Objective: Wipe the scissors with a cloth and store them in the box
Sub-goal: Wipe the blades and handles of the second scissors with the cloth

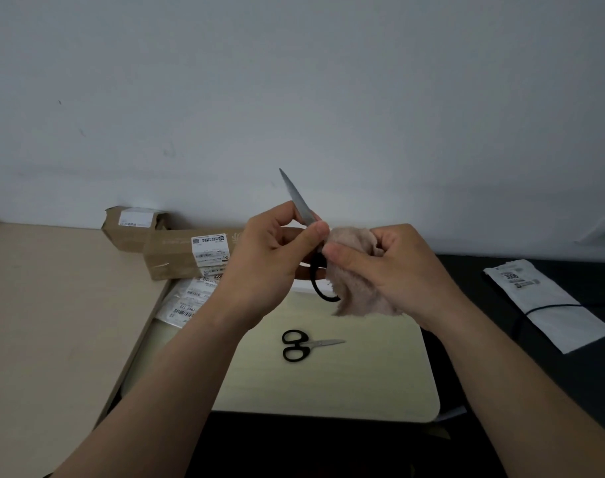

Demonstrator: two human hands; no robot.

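Note:
My left hand (270,257) grips a large pair of scissors (299,200), blade pointing up and to the left, its black handle loop showing below the cloth. My right hand (390,267) holds a fluffy beige cloth (354,291) bunched against the scissors near the pivot. A second, small pair of black-handled scissors (303,345) lies shut on the pale tabletop (363,381), tips pointing right. A long cardboard box (177,257) with a white label lies behind my left hand.
Another cardboard box (128,229) sits further back left by the wall. Plastic mailers with labels (187,301) lie under the long box. A white labelled bag (549,301) with a black cord lies on the dark surface at right.

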